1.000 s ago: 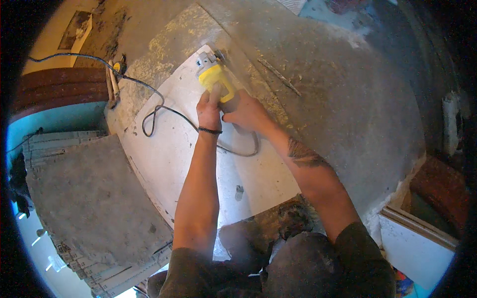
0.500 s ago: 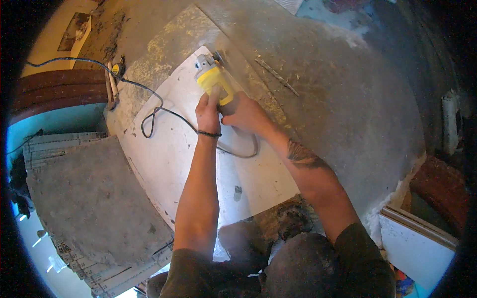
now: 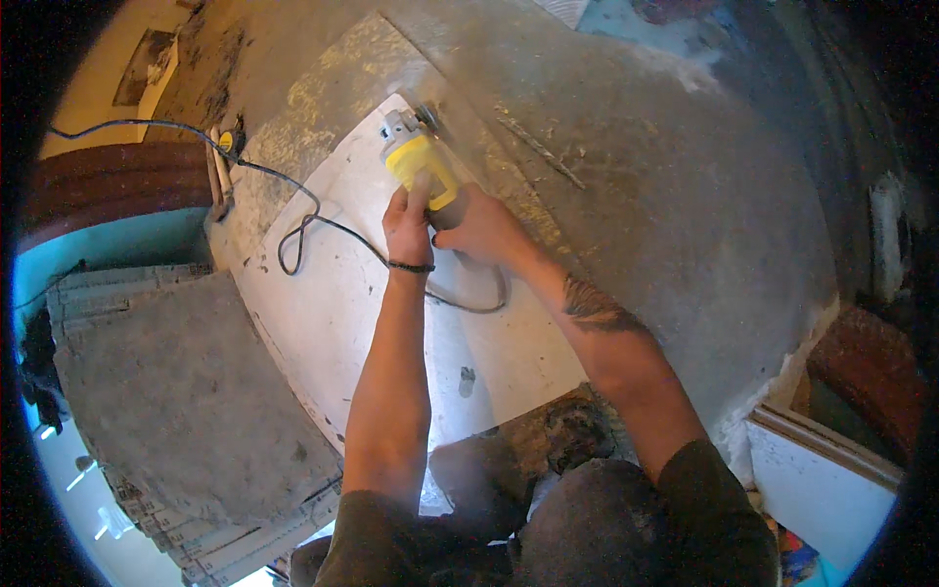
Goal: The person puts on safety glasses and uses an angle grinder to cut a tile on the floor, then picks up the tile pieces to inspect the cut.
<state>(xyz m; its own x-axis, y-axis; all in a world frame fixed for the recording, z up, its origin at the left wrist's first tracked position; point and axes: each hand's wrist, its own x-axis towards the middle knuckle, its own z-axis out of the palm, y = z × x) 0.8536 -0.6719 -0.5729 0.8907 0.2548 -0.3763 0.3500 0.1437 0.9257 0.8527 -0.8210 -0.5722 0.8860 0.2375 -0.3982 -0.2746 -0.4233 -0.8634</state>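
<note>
Both my hands are closed round a yellow angle grinder point(image 3: 415, 159) with a grey metal head. My left hand point(image 3: 407, 223) wraps the body from the left side, a dark band on its wrist. From the right, my right hand point(image 3: 479, 227) grips the rear of the body. The grinder's dark disc point(image 3: 427, 118) lies along the right edge of a white board point(image 3: 333, 235), close to its far corner. Some fingers are hidden behind the tool. A black power cord point(image 3: 342, 226) loops over the board beneath my wrists.
Left of the board lies a grey slab point(image 3: 196, 382) on stacked printed sheets. A hammer point(image 3: 219, 181) and a tape measure point(image 3: 230, 140) rest at the far left. A thin splintered strip point(image 3: 541, 153) is on the dusty floor point(image 3: 675, 215). A white panel point(image 3: 822, 470) stands at the lower right.
The grinder and both hands have shifted very slightly, staying at the board's edge. My grip is the same.
</note>
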